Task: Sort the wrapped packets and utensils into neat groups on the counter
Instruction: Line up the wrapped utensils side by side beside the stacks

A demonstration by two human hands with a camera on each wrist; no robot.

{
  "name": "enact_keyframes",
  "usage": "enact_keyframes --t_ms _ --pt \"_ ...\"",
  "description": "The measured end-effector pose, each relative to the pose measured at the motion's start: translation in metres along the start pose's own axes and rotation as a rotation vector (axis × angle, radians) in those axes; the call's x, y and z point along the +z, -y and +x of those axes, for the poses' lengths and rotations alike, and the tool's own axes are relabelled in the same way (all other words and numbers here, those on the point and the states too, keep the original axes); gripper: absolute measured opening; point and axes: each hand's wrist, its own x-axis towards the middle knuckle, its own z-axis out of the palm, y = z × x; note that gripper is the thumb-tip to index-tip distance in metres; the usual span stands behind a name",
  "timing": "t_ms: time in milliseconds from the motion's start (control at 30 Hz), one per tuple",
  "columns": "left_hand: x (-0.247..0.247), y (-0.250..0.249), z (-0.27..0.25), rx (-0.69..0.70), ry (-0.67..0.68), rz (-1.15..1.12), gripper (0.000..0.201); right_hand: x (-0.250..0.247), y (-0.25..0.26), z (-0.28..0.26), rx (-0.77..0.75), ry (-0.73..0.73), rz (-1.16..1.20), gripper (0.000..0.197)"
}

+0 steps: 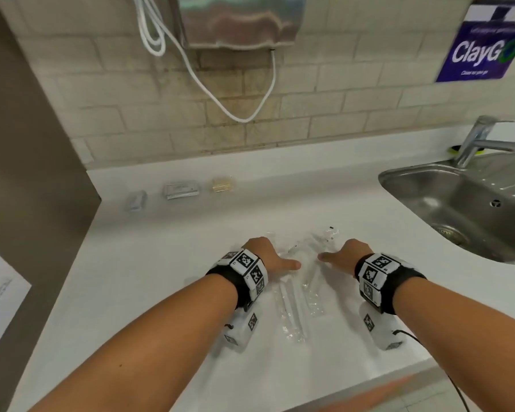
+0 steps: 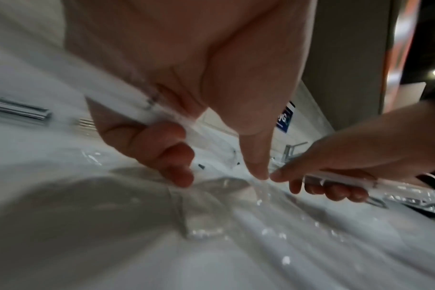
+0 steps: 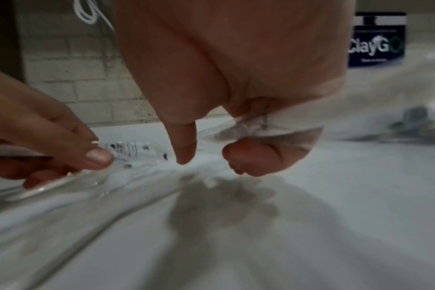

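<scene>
Both hands are low over the white counter [image 1: 149, 263]. My left hand [image 1: 266, 254] grips a white utensil in clear wrap [image 2: 127, 92], fingers curled round it and thumb pointing down. In the same way my right hand [image 1: 347, 255] grips another clear-wrapped white utensil [image 3: 298, 117]. The two thumbs nearly meet over more clear-wrapped utensils [image 1: 292, 310] that lie lengthwise between my wrists. Along the back of the counter sit two silver packets [image 1: 136, 200] [image 1: 181, 190] and a yellowish bundle [image 1: 222, 185], in a row.
A steel sink [image 1: 422, 176] with a tap [image 1: 476, 138] is set into the counter at the right. A brown panel [image 1: 27, 173] closes off the left side. A white cable [image 1: 220, 93] hangs on the tiled wall behind. The counter's front edge runs just below my forearms.
</scene>
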Motion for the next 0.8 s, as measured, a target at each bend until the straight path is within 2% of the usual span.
enact_keyframes --t_ms 67,133,200,233,300,367,467,567,633,667,733,800 --pt "0.008 -0.007 0.001 0.008 -0.019 0.028 0.061 0.007 -0.004 -0.001 0.030 0.017 0.033 0.049" --pt "0.010 -0.006 0.004 0.016 -0.034 0.044 0.072 0.013 -0.001 -0.003 0.034 0.018 0.054 0.047" --pt "0.009 -0.002 0.007 0.015 -0.033 0.050 0.087 0.016 0.004 -0.005 0.037 0.006 0.049 0.039" --pt "0.007 0.001 0.009 0.012 -0.021 0.051 0.088 0.016 0.007 -0.005 0.039 0.002 0.041 0.032" --pt "0.002 0.008 0.010 0.015 0.003 0.066 0.075 0.014 0.011 -0.005 0.043 0.019 0.013 0.024" --pt "-0.003 0.016 0.011 0.016 0.026 0.074 0.055 0.012 0.014 -0.004 0.043 0.056 -0.027 0.026" --pt "-0.009 0.031 0.011 0.025 0.043 0.077 0.042 0.011 0.015 -0.005 0.012 0.070 -0.031 0.015" --pt "-0.012 0.043 0.011 -0.007 0.026 -0.028 0.034 0.012 0.017 -0.007 -0.037 0.054 0.067 0.013" --pt "-0.015 0.047 0.009 -0.033 -0.004 -0.106 0.022 0.014 0.021 -0.009 -0.067 0.062 0.186 0.017" --pt "-0.016 0.048 0.008 -0.038 -0.020 -0.138 0.021 0.016 0.024 -0.011 -0.087 0.066 0.255 0.023" --pt "-0.018 0.047 0.006 -0.030 -0.043 -0.197 0.034 0.020 0.029 -0.016 -0.158 0.074 0.336 0.034" --pt "-0.018 0.046 0.005 -0.021 -0.020 -0.263 0.036 0.024 0.037 -0.025 -0.247 0.098 0.292 0.042"
